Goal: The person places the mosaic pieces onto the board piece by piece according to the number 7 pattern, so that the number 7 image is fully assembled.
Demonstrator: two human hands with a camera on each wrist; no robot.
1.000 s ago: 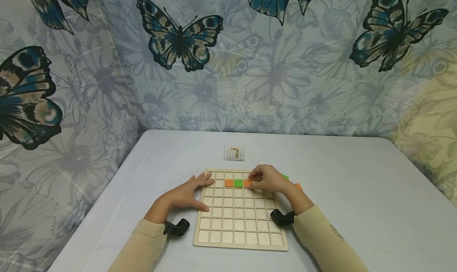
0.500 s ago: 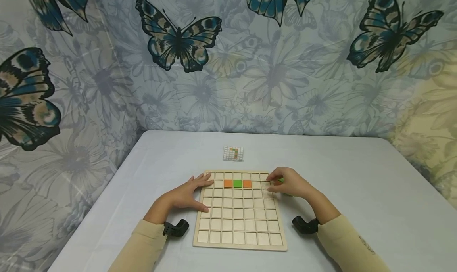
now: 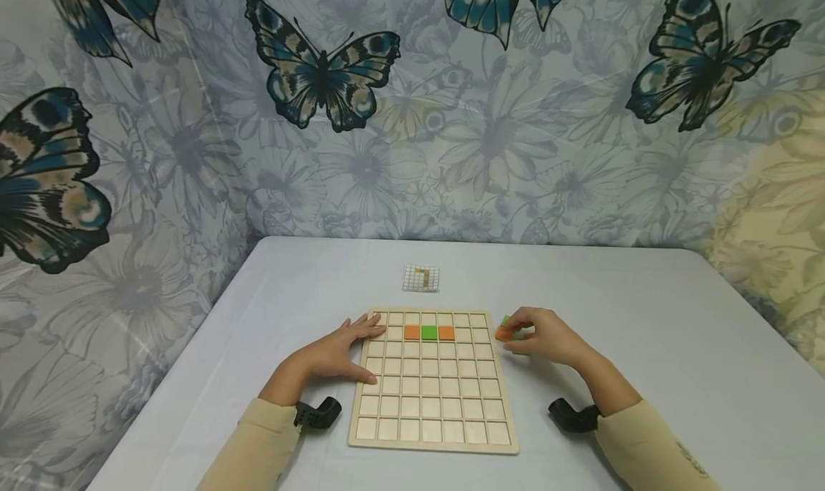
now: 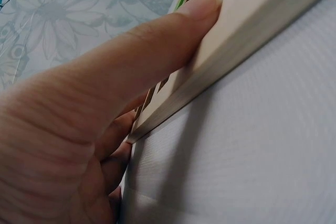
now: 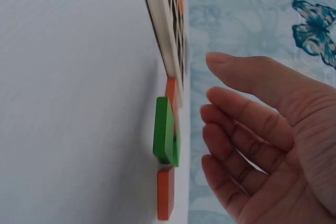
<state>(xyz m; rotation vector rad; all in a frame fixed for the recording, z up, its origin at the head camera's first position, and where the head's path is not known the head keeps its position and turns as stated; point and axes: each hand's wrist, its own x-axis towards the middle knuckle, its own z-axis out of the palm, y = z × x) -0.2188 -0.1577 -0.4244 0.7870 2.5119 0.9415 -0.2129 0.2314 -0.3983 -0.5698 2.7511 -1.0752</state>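
Head view: left hand [image 3: 338, 348] spread on board [image 3: 432, 444]; empty right hand [image 3: 548, 337], lower right, loose-fingered, could dislodge an overlapping green tile [image 5: 162, 132] by brushing it.

A white worktop [image 3: 612, 298] with rounded far corners reaches back to a patterned backdrop [image 3: 393, 222], which also runs along the left side. Pale grey-blue flowers [image 3: 503, 137] are printed across it, with a yellowish tint at the far right. Among them are large teal, black and beige butterflies [image 3: 324, 76]: two show whole, three are cut off by the head view's top or left edge.
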